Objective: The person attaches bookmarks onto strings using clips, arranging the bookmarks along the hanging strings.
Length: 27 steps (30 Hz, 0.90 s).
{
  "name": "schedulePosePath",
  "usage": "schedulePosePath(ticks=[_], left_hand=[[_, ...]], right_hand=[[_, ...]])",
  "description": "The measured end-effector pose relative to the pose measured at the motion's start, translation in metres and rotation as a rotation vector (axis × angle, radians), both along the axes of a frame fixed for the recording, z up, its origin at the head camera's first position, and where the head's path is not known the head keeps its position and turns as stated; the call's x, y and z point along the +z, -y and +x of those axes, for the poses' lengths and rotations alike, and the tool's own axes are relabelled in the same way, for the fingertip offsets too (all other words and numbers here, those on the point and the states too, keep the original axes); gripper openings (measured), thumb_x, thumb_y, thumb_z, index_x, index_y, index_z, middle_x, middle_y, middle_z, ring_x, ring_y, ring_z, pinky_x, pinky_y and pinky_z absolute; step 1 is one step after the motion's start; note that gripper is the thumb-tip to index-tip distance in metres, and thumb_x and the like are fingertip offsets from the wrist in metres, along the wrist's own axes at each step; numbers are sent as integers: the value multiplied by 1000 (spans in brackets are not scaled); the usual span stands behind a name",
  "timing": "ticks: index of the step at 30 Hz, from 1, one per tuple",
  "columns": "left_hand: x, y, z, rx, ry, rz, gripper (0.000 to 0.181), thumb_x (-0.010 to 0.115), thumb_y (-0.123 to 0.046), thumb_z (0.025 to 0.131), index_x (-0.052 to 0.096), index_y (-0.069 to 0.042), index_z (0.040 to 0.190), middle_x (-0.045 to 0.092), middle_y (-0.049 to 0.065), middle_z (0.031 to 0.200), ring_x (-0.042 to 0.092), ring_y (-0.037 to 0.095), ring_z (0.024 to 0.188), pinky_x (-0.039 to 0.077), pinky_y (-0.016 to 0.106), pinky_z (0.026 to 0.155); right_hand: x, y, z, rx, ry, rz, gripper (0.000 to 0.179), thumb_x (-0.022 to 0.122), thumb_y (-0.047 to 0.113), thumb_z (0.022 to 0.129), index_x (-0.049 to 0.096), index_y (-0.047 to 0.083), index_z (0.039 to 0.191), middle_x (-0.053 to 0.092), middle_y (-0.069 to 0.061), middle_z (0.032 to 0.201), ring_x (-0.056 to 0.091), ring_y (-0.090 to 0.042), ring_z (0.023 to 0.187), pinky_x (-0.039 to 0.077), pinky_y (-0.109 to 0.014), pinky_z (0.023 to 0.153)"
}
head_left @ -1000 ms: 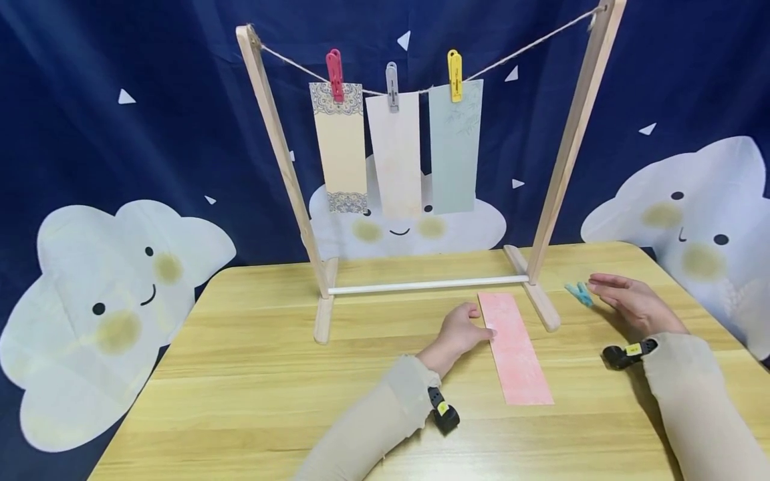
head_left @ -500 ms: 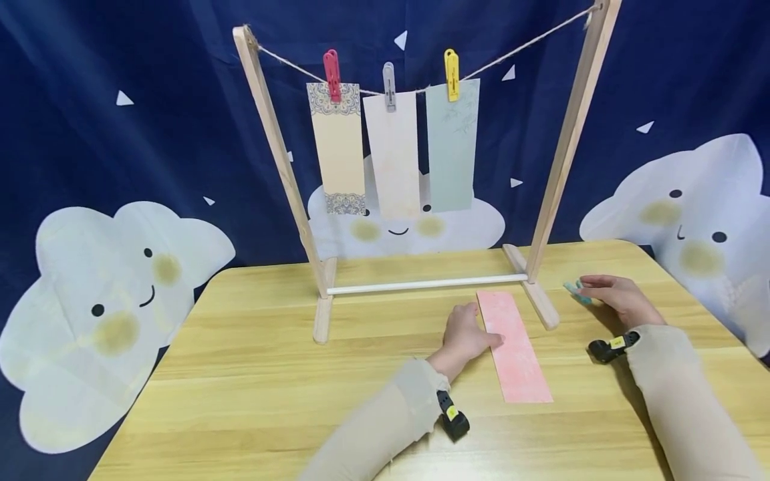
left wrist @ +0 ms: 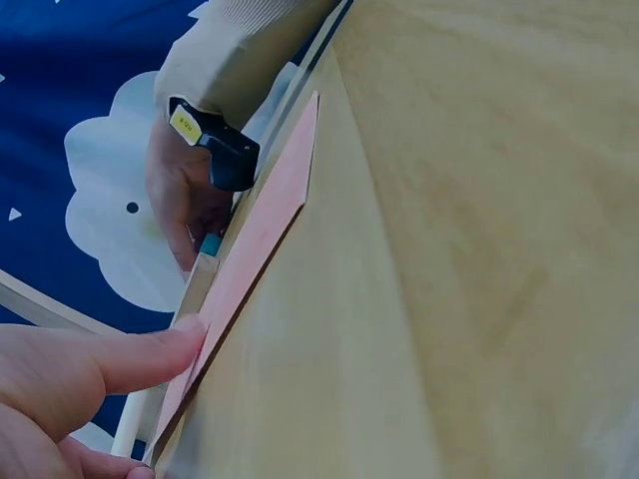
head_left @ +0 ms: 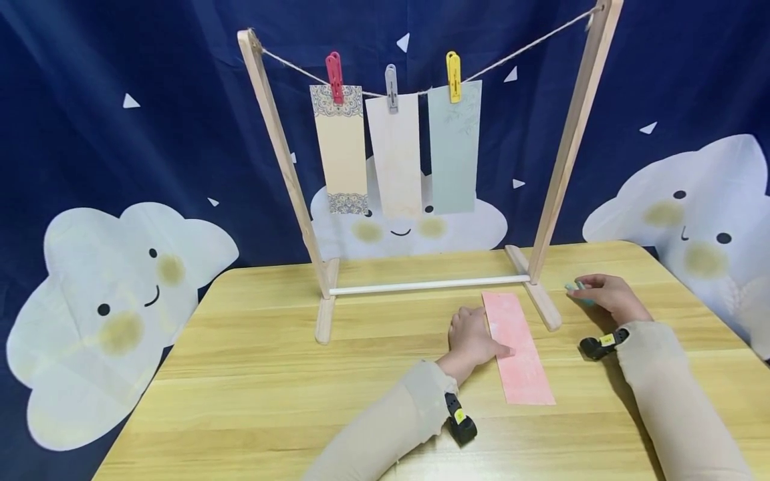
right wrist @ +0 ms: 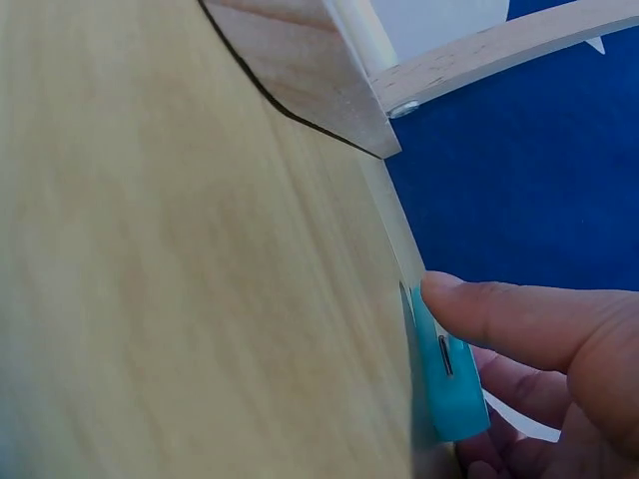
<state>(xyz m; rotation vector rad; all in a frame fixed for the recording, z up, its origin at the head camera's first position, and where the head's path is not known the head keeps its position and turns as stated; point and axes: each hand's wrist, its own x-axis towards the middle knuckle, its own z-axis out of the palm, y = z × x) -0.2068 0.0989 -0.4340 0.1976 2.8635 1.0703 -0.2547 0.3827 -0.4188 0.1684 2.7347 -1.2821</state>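
A pink paper strip (head_left: 525,364) lies on the table in front of the wooden stand. My left hand (head_left: 472,337) pinches its left edge, the thumb on the upper face and the fingers at the side. In the left wrist view the thumb presses on the pink strip (left wrist: 262,235), and one fingertip shows at its edge. To the right of the stand, my right hand (head_left: 616,297) holds a teal clothespin (right wrist: 451,389) between thumb and fingers, close to the tabletop. The fingers partly cover that clothespin in the head view.
Wooden stand (head_left: 571,147) with a sagging string (head_left: 529,48). From it hang a patterned strip (head_left: 343,153), a pale strip (head_left: 397,160) and a green strip (head_left: 454,153), held by red (head_left: 335,77), grey (head_left: 392,87) and yellow clothespins (head_left: 454,77). Behind is a blue cloth (head_left: 150,40).
My right hand has moved left onto the teal clothespin and taken hold of it. My left hand has slid slightly right and nearer, its thumb further over the pink strip.
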Motion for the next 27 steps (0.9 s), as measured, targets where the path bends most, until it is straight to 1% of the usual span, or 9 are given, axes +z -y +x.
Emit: schedulePosePath(ticks=[3, 6, 11, 16, 18, 20, 22, 24, 27], left_hand=[[0, -1, 0, 1, 4, -32, 87, 91, -39, 54, 54, -18, 130, 50, 1, 114, 41, 14, 98, 38, 27, 84], [0, -1, -1, 5, 14, -24, 83, 91, -35, 56, 55, -20, 129, 50, 1, 114, 42, 15, 99, 38, 28, 85], [0, 1, -3, 10, 35, 12, 73, 88, -26, 61, 57, -21, 127, 51, 1, 113, 44, 16, 102, 38, 28, 87], [0, 1, -1, -1, 11, -21, 58, 77, -18, 68, 59, -19, 124, 51, 1, 111, 44, 18, 102, 37, 29, 87], [0, 1, 0, -10, -12, -29, 54, 75, -22, 69, 60, -17, 121, 50, 1, 106, 43, 18, 99, 36, 30, 83], [-1, 1, 2, -18, -34, -42, 51, 77, -32, 70, 61, -16, 115, 49, 0, 102, 41, 16, 94, 35, 29, 79], [-1, -1, 3, -23, -52, -59, 56, 80, -45, 66, 60, -15, 109, 46, -1, 98, 38, 15, 90, 33, 27, 75], [-2, -2, 4, -24, -72, -101, 63, 82, -54, 60, 58, -17, 104, 45, -2, 98, 37, 14, 88, 31, 26, 72], [-2, -5, 5, -18, -87, -177, 70, 84, -58, 55, 55, -18, 105, 46, -2, 101, 38, 14, 89, 31, 25, 70]], right_hand=[[0, -1, 1, 2, -11, 10, 67, 59, 34, 92, 37, -13, 135, 41, -31, 130, 48, -9, 88, 42, -22, 72], [-1, -1, 0, 2, -15, 23, 66, 57, 36, 93, 38, -12, 134, 45, -29, 127, 47, -4, 85, 41, -23, 73], [-1, -1, 0, -3, -21, 33, 66, 57, 38, 92, 40, -11, 134, 51, -23, 121, 48, -5, 84, 42, -24, 72], [-2, -1, 1, 4, -18, 40, 68, 55, 39, 93, 37, -12, 135, 45, -30, 128, 48, -12, 91, 41, -26, 75], [-2, -1, 1, 3, -18, 38, 69, 54, 39, 93, 36, -13, 135, 41, -32, 130, 48, -16, 94, 40, -27, 76], [-3, -1, 1, -2, -16, 33, 69, 54, 40, 93, 36, -12, 135, 40, -32, 131, 47, -20, 97, 39, -27, 76], [-4, -1, 1, -2, -17, 28, 70, 55, 40, 93, 36, -13, 135, 39, -32, 132, 47, -24, 100, 39, -27, 76], [-4, -1, 1, -1, -19, 25, 70, 55, 40, 93, 36, -13, 135, 39, -32, 132, 46, -27, 102, 39, -28, 77], [-4, 1, 2, -8, -20, 19, 72, 56, 41, 93, 36, -13, 135, 39, -32, 132, 43, -32, 108, 39, -33, 81]])
